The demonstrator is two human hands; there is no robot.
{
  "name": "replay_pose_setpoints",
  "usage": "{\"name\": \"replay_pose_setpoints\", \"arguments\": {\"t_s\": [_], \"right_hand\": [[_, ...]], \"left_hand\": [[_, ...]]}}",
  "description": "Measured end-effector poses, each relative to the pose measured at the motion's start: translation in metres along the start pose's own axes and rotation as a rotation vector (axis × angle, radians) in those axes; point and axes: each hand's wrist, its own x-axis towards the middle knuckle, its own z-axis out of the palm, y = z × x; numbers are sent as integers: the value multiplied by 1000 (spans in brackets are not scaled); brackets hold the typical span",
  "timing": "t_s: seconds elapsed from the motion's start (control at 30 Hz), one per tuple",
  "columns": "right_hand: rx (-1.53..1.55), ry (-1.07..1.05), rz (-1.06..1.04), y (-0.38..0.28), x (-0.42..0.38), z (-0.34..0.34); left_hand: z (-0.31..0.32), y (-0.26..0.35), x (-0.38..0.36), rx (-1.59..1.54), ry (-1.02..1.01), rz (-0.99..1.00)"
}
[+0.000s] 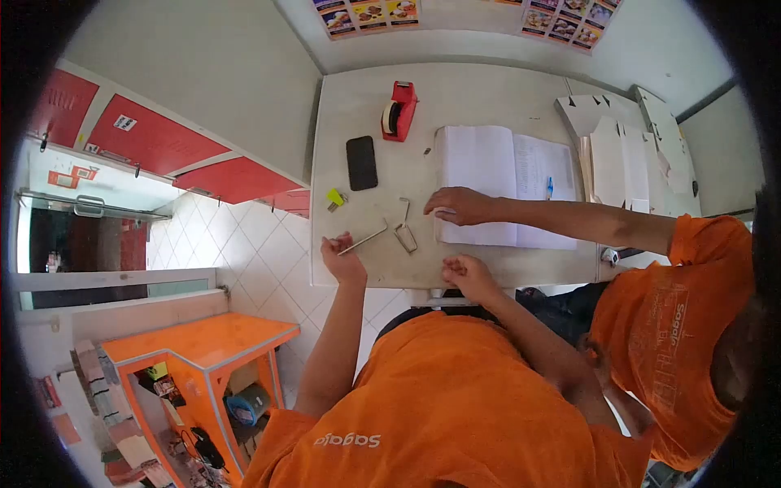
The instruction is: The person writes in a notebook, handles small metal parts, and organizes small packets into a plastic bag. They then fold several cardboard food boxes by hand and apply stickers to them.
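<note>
Near the left front of the white table (480,98), my left hand (342,254) is closed on a thin metal rod (366,239), which points up and to the right. My right hand (465,275) is at the table's front edge with its fingers curled; whether it holds something small I cannot make out. Between my hands lies a bent metal piece (405,232) on the tabletop. A co-worker's hand (460,206) rests at the left edge of an open notebook (480,163), above my right hand.
A black phone (362,163), a yellow-green object (334,197) and a red tape dispenser (399,112) lie at the table's left. A blue pen (549,188) is on the notebook. White cartons (622,154) stand right. A co-worker (663,342) in orange is close at my right.
</note>
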Motion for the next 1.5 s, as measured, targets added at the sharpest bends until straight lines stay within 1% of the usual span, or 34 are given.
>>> {"name": "replay_pose_setpoints", "arguments": {"t_s": [0.03, 0.07, 0.13, 0.17, 0.2, 0.23, 0.27, 0.37, 0.43, 0.47, 0.53, 0.57, 0.63, 0.67, 0.73, 0.77, 0.83, 0.9, 0.97, 1.03, 1.07, 1.13, 1.27, 1.33, 1.4, 1.47, 1.5], "right_hand": [[5, -62, 82, -8, -13, -10], [11, -123, 165, -13, -23, -17], [-17, -102, 145, -2, -38, -25], [-44, -84, 119, -3, -44, -27], [-43, -80, 120, -4, -48, -29], [30, -68, 205, -6, -53, -30], [104, -55, 289, -8, -57, -31], [68, -29, 249, -2, -67, -24], [68, -34, 247, 0, -73, -20], [67, -45, 247, 1, -75, -19], [75, -33, 260, 2, -82, -19], [85, -23, 276, 1, -86, -20], [96, -7, 283, -1, -94, -21], [108, 6, 294, 0, -97, -22], [94, 13, 282, 4, -102, -21], [81, 27, 277, 5, -104, -19], [96, 30, 288, 2, -109, -16], [114, 41, 305, -4, -115, -13], [118, 66, 294, -9, -124, -11], [70, 69, 286, -9, -132, -7], [26, 68, 274, -9, -134, -6], [18, 61, 292, -14, -139, -4], [19, 63, 330, -21, -149, -4], [44, 80, 324, -18, -152, -4], [80, 113, 323, -18, -155, -3], [80, 97, 245, -22, -154, -3], [87, 126, 250, -28, -153, -2]], "left_hand": [[-6, -5, 2, 158, -156, 134], [-8, -3, 0, 157, -156, 129], [-15, 5, -7, 584, -419, 208], [-21, 4, -10, 584, -422, 204], [-26, 3, -12, 654, -459, 202], [-30, 3, -13, 725, -498, 200], [-30, 1, -16, 724, -503, 198], [-31, -5, -27, 811, -539, 251], [-34, -7, -30, 1099, -793, 485], [-32, -5, -35, 1095, -794, 490], [-24, 3, -51, 1276, -969, 476], [-21, 5, -55, 1274, -968, 480], [-14, 8, -60, 1307, -1122, 541], [-14, 6, -61, 1308, -1116, 548], [-13, 4, -61, 1380, -1160, 689], [-15, 5, -55, 1380, -1151, 696], [-20, 6, -32, 1352, -1059, 524], [-26, 3, 8, 1413, -660, 468], [-10, 15, 39, 1443, -433, 740], [0, 13, 83, 1485, -345, 954], [9, 18, 90, 1477, -343, 952], [27, 33, 95, 1780, -548, 839], [25, 30, 97, 1697, -618, 878], [17, 25, 75, 1516, -635, 586], [7, 1, 54, 1191, -712, 312], [37, 22, -23, 855, -812, -53], [48, 28, -53, 854, -840, -66]]}}
